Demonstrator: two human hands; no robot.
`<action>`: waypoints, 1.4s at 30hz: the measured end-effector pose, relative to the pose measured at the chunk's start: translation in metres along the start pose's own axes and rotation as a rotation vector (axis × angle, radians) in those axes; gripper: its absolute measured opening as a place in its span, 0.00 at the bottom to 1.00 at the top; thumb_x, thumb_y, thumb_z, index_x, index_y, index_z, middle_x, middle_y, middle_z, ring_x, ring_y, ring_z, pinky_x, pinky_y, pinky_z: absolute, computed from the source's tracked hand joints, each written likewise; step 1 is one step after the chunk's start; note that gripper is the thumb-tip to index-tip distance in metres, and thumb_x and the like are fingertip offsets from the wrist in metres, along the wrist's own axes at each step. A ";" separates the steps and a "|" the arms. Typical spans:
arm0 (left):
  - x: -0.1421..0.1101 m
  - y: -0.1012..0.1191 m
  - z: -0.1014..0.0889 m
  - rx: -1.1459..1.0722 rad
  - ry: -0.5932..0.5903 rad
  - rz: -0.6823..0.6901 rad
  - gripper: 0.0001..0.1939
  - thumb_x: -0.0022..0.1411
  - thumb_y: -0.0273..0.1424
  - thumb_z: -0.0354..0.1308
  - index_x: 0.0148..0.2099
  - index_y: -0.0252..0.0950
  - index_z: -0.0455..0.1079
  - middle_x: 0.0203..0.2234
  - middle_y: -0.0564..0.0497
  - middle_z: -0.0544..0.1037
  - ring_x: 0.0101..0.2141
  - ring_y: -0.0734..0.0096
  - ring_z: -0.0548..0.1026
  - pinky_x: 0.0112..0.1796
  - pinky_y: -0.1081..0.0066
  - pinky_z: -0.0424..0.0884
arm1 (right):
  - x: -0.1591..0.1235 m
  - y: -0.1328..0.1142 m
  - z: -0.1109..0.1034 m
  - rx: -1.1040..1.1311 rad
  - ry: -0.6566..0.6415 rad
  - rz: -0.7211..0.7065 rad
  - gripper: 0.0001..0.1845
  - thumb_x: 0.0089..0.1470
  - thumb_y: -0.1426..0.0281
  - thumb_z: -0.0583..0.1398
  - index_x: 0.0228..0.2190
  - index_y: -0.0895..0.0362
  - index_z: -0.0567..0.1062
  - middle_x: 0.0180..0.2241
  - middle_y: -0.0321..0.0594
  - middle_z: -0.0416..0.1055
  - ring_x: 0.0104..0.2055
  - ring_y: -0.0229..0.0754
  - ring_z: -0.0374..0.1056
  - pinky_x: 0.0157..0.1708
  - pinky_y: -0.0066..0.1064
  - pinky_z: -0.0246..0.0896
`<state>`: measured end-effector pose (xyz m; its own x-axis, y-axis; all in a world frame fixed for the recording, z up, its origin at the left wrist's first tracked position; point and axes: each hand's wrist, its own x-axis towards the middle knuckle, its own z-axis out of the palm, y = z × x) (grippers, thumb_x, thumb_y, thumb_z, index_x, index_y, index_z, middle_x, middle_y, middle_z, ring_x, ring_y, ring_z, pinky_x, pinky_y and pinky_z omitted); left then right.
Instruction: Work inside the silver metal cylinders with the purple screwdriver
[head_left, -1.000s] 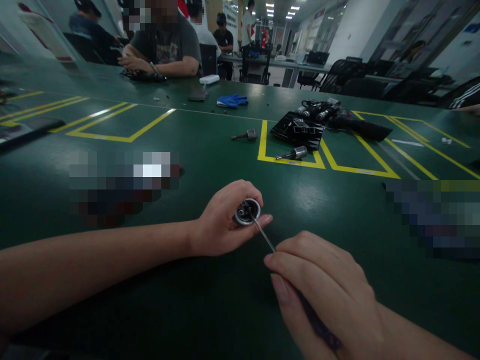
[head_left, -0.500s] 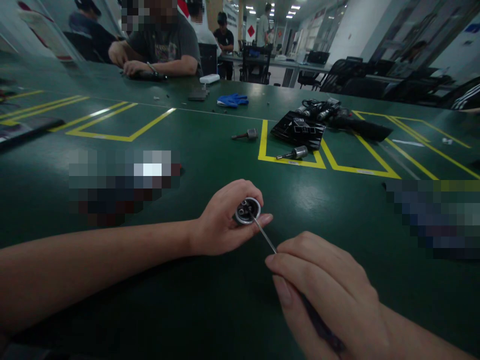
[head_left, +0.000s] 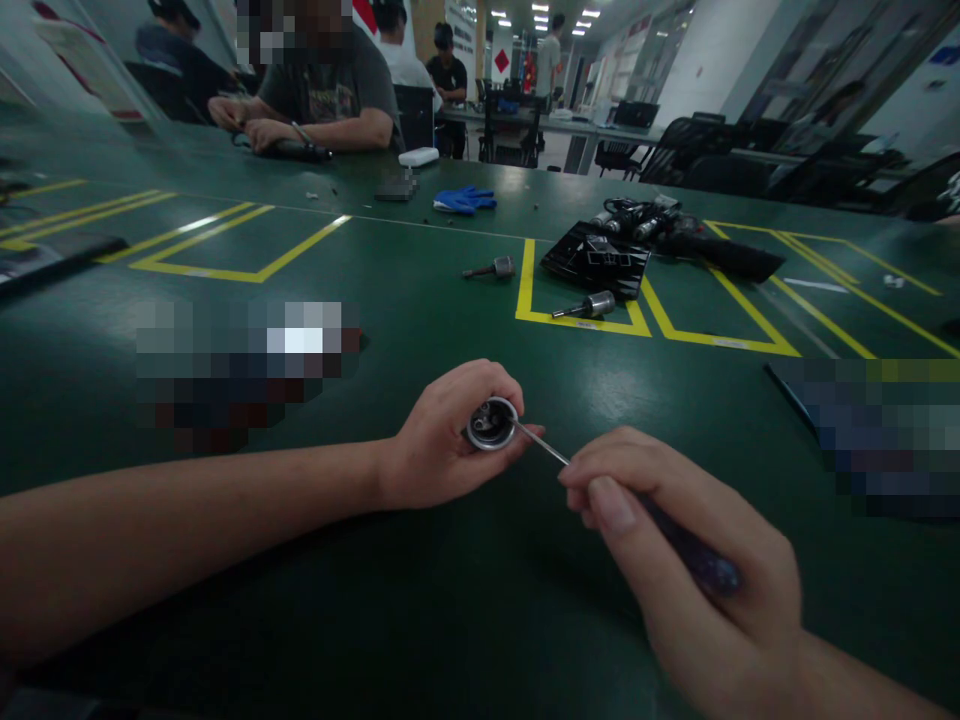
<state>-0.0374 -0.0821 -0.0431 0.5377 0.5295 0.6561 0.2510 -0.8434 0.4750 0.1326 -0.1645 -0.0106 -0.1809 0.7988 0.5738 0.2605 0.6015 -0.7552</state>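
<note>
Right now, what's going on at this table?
A person's left hand holds a round, metal-rimmed part, its open end towards the camera. The right hand holds a thin-shafted tool, its tip at that opening. Two metal pieces and a blue glove lie farther out on the green table.

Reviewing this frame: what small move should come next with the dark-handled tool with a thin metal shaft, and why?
Probably re-aim the dark-handled tool with a thin metal shaft at the small metal fittings inside the round silvery metal cup: its shaft slants across the rim's right side, while the left hand grips the cup.
</note>
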 end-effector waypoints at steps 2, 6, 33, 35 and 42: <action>0.001 0.000 0.000 0.006 -0.007 -0.013 0.08 0.56 0.25 0.59 0.33 0.33 0.61 0.25 0.53 0.68 0.26 0.76 0.67 0.27 0.74 0.64 | -0.002 0.004 0.000 0.097 0.042 0.106 0.11 0.54 0.79 0.53 0.31 0.57 0.74 0.26 0.37 0.68 0.26 0.35 0.64 0.23 0.28 0.59; 0.000 -0.001 0.000 0.002 -0.015 -0.025 0.07 0.56 0.24 0.58 0.34 0.34 0.61 0.26 0.53 0.68 0.27 0.76 0.67 0.27 0.75 0.64 | -0.007 0.012 -0.002 0.258 0.101 0.269 0.09 0.58 0.73 0.54 0.33 0.54 0.75 0.27 0.37 0.68 0.27 0.37 0.62 0.23 0.29 0.58; 0.001 0.001 -0.001 -0.002 -0.039 -0.039 0.06 0.56 0.23 0.56 0.33 0.34 0.61 0.25 0.54 0.67 0.26 0.77 0.66 0.27 0.75 0.63 | 0.002 0.013 -0.003 0.460 0.152 0.487 0.09 0.55 0.69 0.57 0.27 0.55 0.77 0.21 0.35 0.68 0.22 0.33 0.63 0.18 0.21 0.59; 0.001 0.001 -0.001 0.002 -0.036 -0.035 0.06 0.56 0.23 0.56 0.33 0.33 0.61 0.25 0.54 0.67 0.26 0.77 0.66 0.27 0.75 0.63 | 0.002 0.013 -0.003 0.462 0.153 0.486 0.10 0.55 0.69 0.57 0.27 0.55 0.77 0.21 0.34 0.68 0.22 0.33 0.63 0.18 0.20 0.58; 0.001 0.000 -0.001 -0.007 -0.051 -0.033 0.06 0.56 0.23 0.57 0.33 0.34 0.61 0.26 0.53 0.67 0.26 0.76 0.67 0.28 0.75 0.64 | -0.003 0.010 -0.002 0.293 0.130 0.365 0.09 0.57 0.70 0.56 0.31 0.53 0.77 0.25 0.35 0.68 0.26 0.35 0.63 0.21 0.25 0.57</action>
<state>-0.0374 -0.0814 -0.0419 0.5694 0.5512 0.6098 0.2633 -0.8251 0.5000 0.1379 -0.1605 -0.0195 -0.0024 0.9613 0.2755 0.0032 0.2755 -0.9613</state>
